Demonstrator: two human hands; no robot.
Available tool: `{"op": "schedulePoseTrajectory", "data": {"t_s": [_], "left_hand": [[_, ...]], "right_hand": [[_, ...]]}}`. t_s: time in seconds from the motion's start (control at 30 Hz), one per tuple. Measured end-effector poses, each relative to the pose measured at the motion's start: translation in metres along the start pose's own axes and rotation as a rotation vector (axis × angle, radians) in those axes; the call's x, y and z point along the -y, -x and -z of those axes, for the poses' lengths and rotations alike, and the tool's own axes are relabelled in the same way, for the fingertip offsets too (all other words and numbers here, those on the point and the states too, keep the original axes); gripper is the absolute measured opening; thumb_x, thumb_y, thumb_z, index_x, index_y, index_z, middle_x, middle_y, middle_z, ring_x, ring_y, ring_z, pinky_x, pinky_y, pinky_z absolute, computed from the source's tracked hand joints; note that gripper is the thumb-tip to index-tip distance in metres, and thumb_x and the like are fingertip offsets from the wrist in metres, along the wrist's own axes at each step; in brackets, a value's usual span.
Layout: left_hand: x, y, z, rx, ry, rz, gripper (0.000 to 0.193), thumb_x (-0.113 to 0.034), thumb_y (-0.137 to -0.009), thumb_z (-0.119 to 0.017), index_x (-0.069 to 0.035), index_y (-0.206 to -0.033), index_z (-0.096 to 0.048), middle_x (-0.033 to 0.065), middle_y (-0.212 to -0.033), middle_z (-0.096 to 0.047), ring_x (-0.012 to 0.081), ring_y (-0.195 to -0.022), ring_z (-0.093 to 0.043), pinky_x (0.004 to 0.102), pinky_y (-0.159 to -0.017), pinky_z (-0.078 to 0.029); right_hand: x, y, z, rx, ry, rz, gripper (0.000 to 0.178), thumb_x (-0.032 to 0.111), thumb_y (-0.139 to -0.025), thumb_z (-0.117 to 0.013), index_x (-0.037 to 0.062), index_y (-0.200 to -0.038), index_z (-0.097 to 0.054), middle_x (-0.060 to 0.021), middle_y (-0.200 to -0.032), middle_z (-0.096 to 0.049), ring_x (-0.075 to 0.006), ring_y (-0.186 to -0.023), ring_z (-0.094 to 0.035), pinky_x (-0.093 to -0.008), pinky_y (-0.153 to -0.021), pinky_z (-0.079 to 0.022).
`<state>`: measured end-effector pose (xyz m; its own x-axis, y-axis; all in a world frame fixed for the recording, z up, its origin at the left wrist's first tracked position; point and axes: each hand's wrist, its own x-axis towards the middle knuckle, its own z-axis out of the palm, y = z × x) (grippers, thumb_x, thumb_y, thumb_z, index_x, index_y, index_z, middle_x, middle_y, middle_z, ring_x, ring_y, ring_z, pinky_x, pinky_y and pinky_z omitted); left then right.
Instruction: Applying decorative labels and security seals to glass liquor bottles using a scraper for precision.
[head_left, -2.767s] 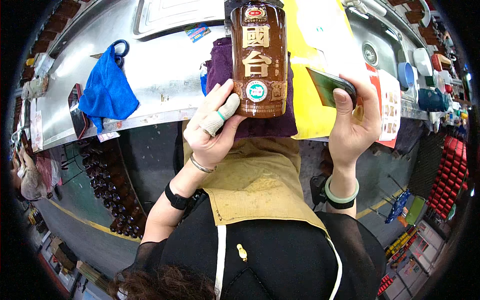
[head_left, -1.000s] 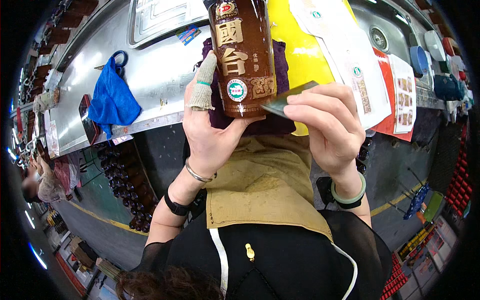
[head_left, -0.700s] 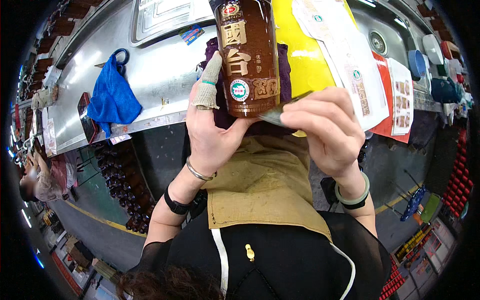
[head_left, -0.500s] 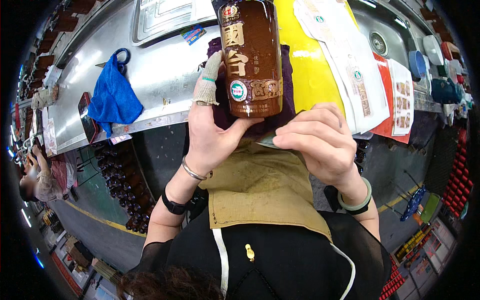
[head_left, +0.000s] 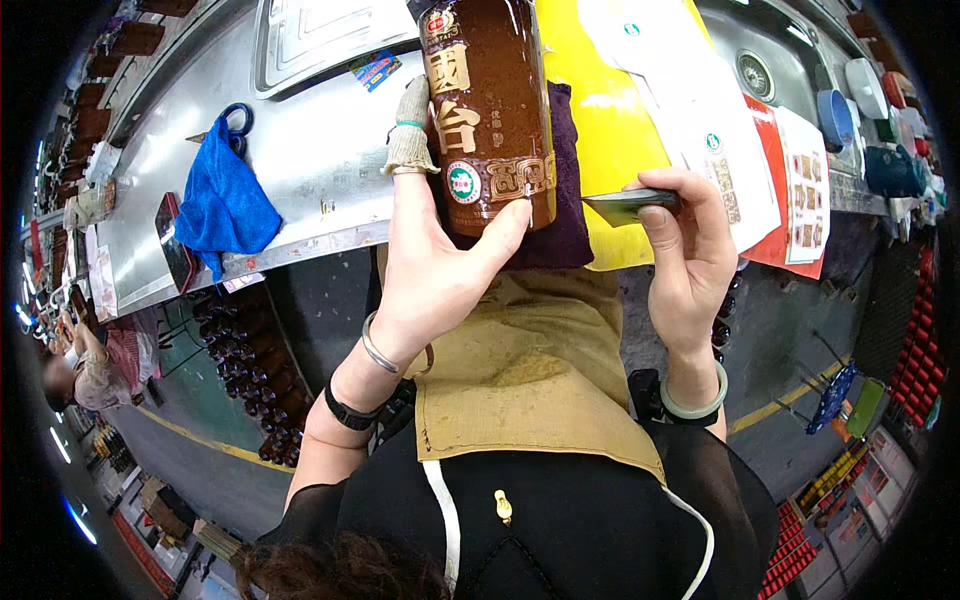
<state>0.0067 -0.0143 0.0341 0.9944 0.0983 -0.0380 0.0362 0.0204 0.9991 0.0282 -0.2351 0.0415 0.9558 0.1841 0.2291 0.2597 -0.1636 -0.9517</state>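
Observation:
A brown bottle (head_left: 500, 110) with gold lettering and a round green-and-white sticker lies on a dark purple cloth (head_left: 566, 190) at the table's front edge. My left hand (head_left: 435, 275) grips its lower end, thumb over the near end and fingers along the left side. A knitted finger cover (head_left: 410, 135) sits on one of those fingers. To the right of the bottle, my right hand (head_left: 695, 250) pinches a thin, flat, dark green piece (head_left: 625, 204) with a pointed tip, between thumb and fingers. The tip points at the bottle's base, apart from it.
White printed label sheets (head_left: 690, 110) lie on a yellow sheet (head_left: 600, 130), with a red sheet (head_left: 770, 140) beside them. At left are a blue cloth (head_left: 225, 200), scissors (head_left: 238, 120) and a metal tray (head_left: 335, 45). Far left, a person (head_left: 95, 360) is at work.
My right hand has moved right and up, away from the bottle's near end, and the green piece now shows plainly. The bottle has shifted slightly left, and my left thumb now presses on its side.

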Motion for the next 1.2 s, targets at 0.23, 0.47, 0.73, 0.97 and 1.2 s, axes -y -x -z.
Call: {"op": "schedulePoseTrajectory", "data": {"t_s": [0.23, 0.47, 0.73, 0.97, 1.2], "left_hand": [[-0.004, 0.003, -0.001, 0.049, -0.003, 0.02, 0.104, 0.003, -0.09, -0.077, -0.002, -0.168, -0.007, 0.0154, -0.161, -0.037, 0.0258, -0.146, -0.045, 0.0428, -0.12, -0.043], [0.001, 0.001, 0.004, 0.051, -0.161, 0.036, 0.111, -0.002, -0.088, -0.081, -0.004, -0.169, -0.004, 0.0167, -0.162, -0.037, 0.0266, -0.144, -0.048, 0.0437, -0.12, -0.042], [0.018, 0.005, 0.023, 0.069, -0.32, -0.132, 0.117, 0.002, -0.078, -0.086, -0.003, -0.168, -0.012, 0.0171, -0.161, -0.04, 0.026, -0.145, -0.046, 0.0418, -0.122, -0.04], [0.031, 0.002, 0.021, -0.11, -0.396, -0.255, 0.095, 0.004, -0.078, -0.084, 0.005, -0.16, -0.036, 0.0174, -0.152, -0.056, 0.0244, -0.141, -0.053, 0.0389, -0.122, -0.04], [0.026, 0.006, 0.025, -0.109, -0.391, -0.317, 0.1, -0.001, -0.075, -0.091, 0.004, -0.16, -0.038, 0.0195, -0.157, -0.052, 0.0269, -0.144, -0.052, 0.04, -0.122, -0.04]], "right_hand": [[0.001, 0.003, -0.005, 0.001, 0.001, -0.045, 0.02, -0.001, -0.104, -0.064, -0.0021, -0.124, -0.064, -0.0062, -0.109, -0.069, -0.0137, -0.101, -0.066, -0.0273, -0.092, -0.052], [-0.004, -0.01, -0.009, -0.006, 0.07, 0.113, 0.019, -0.007, -0.093, -0.072, -0.0001, -0.111, -0.071, -0.0092, -0.103, -0.072, -0.0203, -0.099, -0.069, -0.0308, -0.091, -0.054], [0.003, -0.019, -0.014, 0.172, 0.457, 0.606, 0.022, 0.007, -0.076, -0.074, 0.0073, -0.097, -0.081, -0.0035, -0.102, -0.077, -0.0241, -0.096, -0.068, -0.0355, -0.084, -0.054], [0.014, -0.028, -0.014, 0.123, 0.487, 0.669, 0.026, 0.007, -0.073, -0.073, 0.0073, -0.097, -0.082, -0.0044, -0.098, -0.077, -0.0227, -0.089, -0.07, -0.0364, -0.08, -0.053], [0.013, -0.026, -0.011, 0.258, 0.376, 0.562, 0.026, 0.003, -0.073, -0.078, 0.0081, -0.099, -0.081, -0.0039, -0.096, -0.077, -0.0229, -0.084, -0.069, -0.0344, -0.076, -0.054]]}}
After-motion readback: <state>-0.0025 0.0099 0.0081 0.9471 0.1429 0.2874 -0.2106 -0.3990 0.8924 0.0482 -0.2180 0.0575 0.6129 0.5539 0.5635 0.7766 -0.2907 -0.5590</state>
